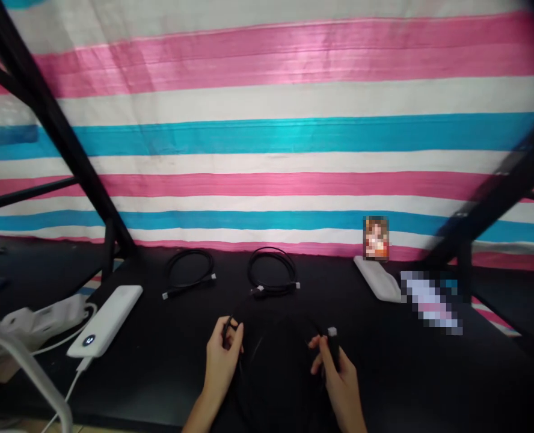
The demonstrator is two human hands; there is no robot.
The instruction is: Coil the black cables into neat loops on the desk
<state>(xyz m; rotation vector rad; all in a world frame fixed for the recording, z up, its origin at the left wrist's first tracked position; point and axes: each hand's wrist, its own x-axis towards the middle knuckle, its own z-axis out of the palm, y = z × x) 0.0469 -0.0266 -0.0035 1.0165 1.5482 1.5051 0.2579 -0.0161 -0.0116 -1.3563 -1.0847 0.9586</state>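
Note:
A thin black cable with a USB-type plug [334, 346] runs between my two hands over the black table, and much of it blends into the dark surface. My left hand [222, 346] pinches the cable between thumb and fingers. My right hand [339, 373] grips it near the plug, whose metal tip points up and away from me. Beyond my hands lie two coiled black cables, the left coil [187, 287] and the right coil [278, 290]. Light-coloured plug tips show on both. Whether the plug at the right coil's near left edge belongs to the held cable, I cannot tell.
A white power bank [107, 322] with a lit display lies left, a white cable plugged into it. Beside it are a white power strip [55, 316] and a curved white tube [32, 361]. At right sit a pale holder [377, 279] and blurred items. Black frame bars [62, 135] flank the table.

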